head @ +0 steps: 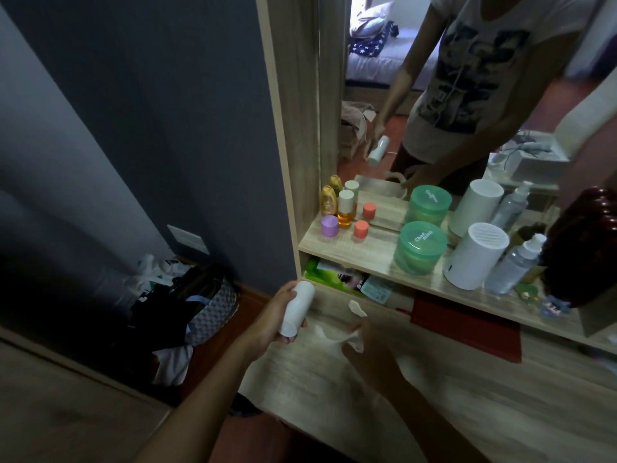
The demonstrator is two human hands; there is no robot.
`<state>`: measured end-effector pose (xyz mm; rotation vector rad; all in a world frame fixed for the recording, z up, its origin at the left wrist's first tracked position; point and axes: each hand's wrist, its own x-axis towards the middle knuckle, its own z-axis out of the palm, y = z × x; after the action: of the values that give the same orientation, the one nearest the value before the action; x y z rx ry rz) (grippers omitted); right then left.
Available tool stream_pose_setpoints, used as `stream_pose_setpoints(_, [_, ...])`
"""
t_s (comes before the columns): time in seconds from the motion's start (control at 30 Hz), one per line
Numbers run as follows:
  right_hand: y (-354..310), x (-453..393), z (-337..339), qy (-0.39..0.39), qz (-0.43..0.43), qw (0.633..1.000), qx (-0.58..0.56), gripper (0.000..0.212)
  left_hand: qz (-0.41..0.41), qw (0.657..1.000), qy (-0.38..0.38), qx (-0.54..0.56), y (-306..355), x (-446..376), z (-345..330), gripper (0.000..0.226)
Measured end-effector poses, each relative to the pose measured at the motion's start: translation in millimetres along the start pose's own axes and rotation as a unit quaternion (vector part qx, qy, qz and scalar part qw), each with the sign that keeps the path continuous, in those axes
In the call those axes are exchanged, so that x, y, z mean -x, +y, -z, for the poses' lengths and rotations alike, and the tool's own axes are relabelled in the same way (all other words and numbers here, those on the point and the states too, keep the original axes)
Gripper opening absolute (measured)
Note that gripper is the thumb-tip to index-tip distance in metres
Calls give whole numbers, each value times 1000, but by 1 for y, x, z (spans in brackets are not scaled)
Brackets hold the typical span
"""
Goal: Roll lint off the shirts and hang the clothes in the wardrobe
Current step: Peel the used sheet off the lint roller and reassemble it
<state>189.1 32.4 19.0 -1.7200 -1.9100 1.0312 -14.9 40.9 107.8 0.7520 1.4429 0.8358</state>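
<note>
My left hand (272, 320) grips a white lint roller (298, 307) by its lower part, its roll tilted up and to the right, over the left end of a wooden dressing table (334, 396). My right hand (369, 350) pinches a crumpled white sheet (337, 332) beside the roller, just above the tabletop. No shirts or hangers are visible. The mirror (467, 95) reflects my torso and the roller.
A shelf (374, 252) under the mirror carries small bottles, two green jars (420, 248), a white cylinder (474, 259) and a spray bottle (514, 265). A red book (467, 324) lies on the table. Bags (187, 305) sit on the floor at left, by a grey wall.
</note>
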Motion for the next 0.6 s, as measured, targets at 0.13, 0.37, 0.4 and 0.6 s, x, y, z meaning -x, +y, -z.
stream_pose_setpoints(0.13, [-25, 26, 14, 17, 69, 997, -32, 53, -4, 1000, -1, 27, 1, -2, -8, 34])
stream_pose_setpoints(0.37, [-38, 40, 37, 56, 70, 995, -41, 62, -36, 993, -5, 112, 12, -1, -28, 33])
stream_pose_setpoints(0.4, [-41, 42, 40, 55, 76, 995, -34, 63, -37, 993, -9, 111, 14, -1, -30, 34])
stream_pose_setpoints(0.6, [-56, 42, 44, 107, 83, 991, -15, 69, -26, 994, -23, 105, 14, -4, -57, 39])
